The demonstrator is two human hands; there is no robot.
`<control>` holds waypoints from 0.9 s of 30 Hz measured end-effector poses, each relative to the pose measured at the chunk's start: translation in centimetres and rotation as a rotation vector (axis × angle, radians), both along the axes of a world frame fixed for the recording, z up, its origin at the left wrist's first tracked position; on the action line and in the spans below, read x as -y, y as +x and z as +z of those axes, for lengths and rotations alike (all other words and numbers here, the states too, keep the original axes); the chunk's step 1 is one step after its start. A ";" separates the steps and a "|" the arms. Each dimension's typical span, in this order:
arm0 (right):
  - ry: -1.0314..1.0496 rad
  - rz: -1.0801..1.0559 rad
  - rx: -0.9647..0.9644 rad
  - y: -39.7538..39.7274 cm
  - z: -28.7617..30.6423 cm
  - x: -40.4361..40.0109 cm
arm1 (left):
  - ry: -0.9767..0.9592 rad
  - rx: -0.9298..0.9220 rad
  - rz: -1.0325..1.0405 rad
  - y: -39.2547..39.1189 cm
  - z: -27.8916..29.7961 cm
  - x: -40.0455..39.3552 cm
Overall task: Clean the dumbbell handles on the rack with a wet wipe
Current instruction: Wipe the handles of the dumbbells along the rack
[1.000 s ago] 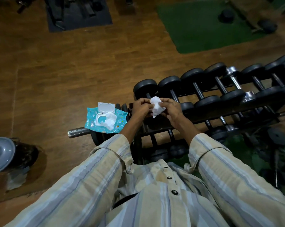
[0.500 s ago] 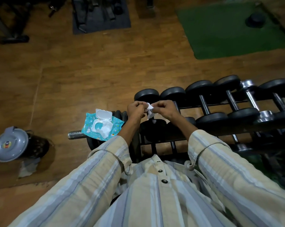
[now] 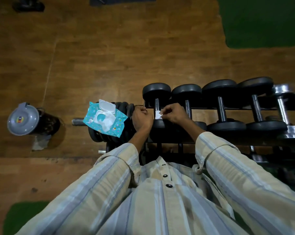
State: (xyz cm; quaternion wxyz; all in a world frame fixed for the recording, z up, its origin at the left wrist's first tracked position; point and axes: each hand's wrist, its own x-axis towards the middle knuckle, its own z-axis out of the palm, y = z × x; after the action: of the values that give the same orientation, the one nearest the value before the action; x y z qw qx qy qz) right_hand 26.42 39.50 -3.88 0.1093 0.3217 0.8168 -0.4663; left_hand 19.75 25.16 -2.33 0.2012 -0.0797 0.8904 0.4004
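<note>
A row of black dumbbells lies across the dark rack [image 3: 241,108]. My right hand [image 3: 174,113] pinches a small white wet wipe [image 3: 158,114] against the handle of the leftmost dumbbell [image 3: 157,106]. My left hand [image 3: 141,117] is a closed fist just left of that handle, at the rack's end; I cannot see anything in it. A teal wet wipe pack [image 3: 104,118] with its white lid flipped open and a wipe sticking out lies on stacked black weight plates [image 3: 124,107] to the left.
A grey-lidded dark bin [image 3: 27,119] stands on the wooden floor at far left. Green mats lie at top right [image 3: 265,22] and bottom left. More dumbbells, some chrome [image 3: 284,106], extend to the right; a lower rack tier sits beneath.
Both hands went from holding the wipe between them above the rack down to the leftmost dumbbell handle. The left hand let go of the wipe. The view tilted further down.
</note>
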 end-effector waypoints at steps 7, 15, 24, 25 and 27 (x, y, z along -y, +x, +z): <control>0.005 0.107 0.115 -1.6 -1.1 -0.9 | 0.015 -0.006 0.058 0.6 -0.9 -0.4; -0.046 0.056 0.259 -2.3 -2.5 -1.1 | 0.016 0.033 0.069 0.4 -1.2 -0.7; -0.254 0.019 0.332 -3.6 -3.4 -0.4 | -0.013 0.109 -0.045 -1.3 -1.7 0.1; -0.313 -0.005 0.333 -3.7 -3.1 -0.4 | -0.016 0.121 -0.056 -1.4 -1.5 0.1; -0.405 -0.067 0.333 -3.9 -2.7 -0.3 | -0.039 0.143 -0.082 -1.6 -1.2 0.2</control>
State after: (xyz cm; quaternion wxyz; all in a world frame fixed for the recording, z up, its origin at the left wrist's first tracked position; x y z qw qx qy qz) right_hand 22.55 39.82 -6.58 0.2888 0.3925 0.6663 -0.5645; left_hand 18.16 25.01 -3.55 0.2790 -0.0754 0.8840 0.3676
